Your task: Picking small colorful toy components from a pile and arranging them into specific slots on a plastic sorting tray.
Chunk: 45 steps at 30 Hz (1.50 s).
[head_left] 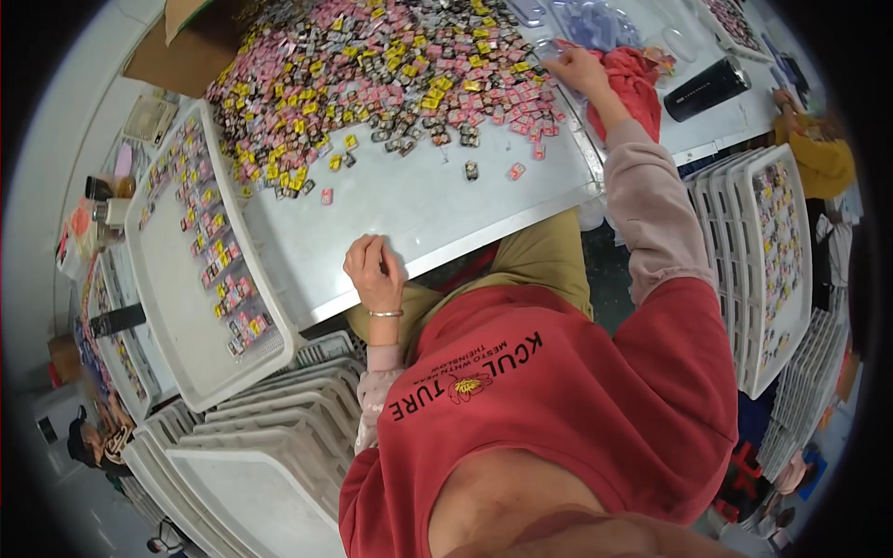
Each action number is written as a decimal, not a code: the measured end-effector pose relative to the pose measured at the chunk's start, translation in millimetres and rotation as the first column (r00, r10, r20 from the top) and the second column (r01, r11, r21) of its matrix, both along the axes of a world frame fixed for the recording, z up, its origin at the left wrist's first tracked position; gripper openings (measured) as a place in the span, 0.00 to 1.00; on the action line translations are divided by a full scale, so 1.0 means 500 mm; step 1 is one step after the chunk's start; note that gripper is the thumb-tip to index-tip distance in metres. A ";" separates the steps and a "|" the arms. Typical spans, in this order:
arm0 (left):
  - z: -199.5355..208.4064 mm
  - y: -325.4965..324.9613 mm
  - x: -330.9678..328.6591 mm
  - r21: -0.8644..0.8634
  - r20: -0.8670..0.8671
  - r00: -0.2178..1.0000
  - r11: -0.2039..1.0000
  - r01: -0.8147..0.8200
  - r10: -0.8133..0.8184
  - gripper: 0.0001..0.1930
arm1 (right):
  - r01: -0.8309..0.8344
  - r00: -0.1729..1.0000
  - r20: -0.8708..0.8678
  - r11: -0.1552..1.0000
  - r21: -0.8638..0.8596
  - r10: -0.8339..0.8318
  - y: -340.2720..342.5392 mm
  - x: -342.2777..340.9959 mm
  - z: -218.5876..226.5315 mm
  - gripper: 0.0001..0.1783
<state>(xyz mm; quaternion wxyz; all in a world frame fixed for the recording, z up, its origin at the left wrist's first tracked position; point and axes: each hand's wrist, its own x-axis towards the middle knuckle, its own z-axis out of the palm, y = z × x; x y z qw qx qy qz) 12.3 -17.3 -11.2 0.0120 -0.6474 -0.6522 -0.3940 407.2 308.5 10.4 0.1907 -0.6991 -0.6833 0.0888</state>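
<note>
My left hand [374, 272] rests at the near edge of the metal table [409, 200], fingers curled in and pressed together. Whatever they hold, if anything, is hidden. My right hand [577, 73] reaches to the far right, its fingers bent closed beside a red cloth [634, 88] and a heap of clear bluish plastic pieces [600, 26]. I cannot make out what is in its fingertips. A big pile of small pink, yellow and black packaged pieces [381, 70] spreads across the far part of the table. A few lie loose nearer me, such as a black piece [472, 170].
At left a tilted white tray [172, 307] holds rows of filled packs [223, 256]. Stacked white trays stand below it [270, 474] and at right [744, 260]. A black tumbler [707, 89] lies behind the cloth. A cardboard box [181, 56] borders the pile. Other people are at the sides.
</note>
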 end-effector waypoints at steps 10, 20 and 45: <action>-0.002 0.006 0.000 -0.020 -0.026 1.000 1.000 -0.006 0.006 0.10 | -0.156 0.909 -0.415 0.956 -0.248 0.041 0.024 0.033 0.031 0.14; 0.002 0.002 0.003 -0.032 -0.026 1.000 0.999 -0.018 0.017 0.09 | -0.176 0.857 -0.512 0.909 -0.378 -0.047 0.021 0.053 0.052 0.14; 0.000 -0.019 -0.016 -0.066 0.159 0.987 0.998 0.009 0.002 0.18 | -0.571 0.609 -0.291 0.662 0.485 0.738 -0.444 -0.411 0.006 0.17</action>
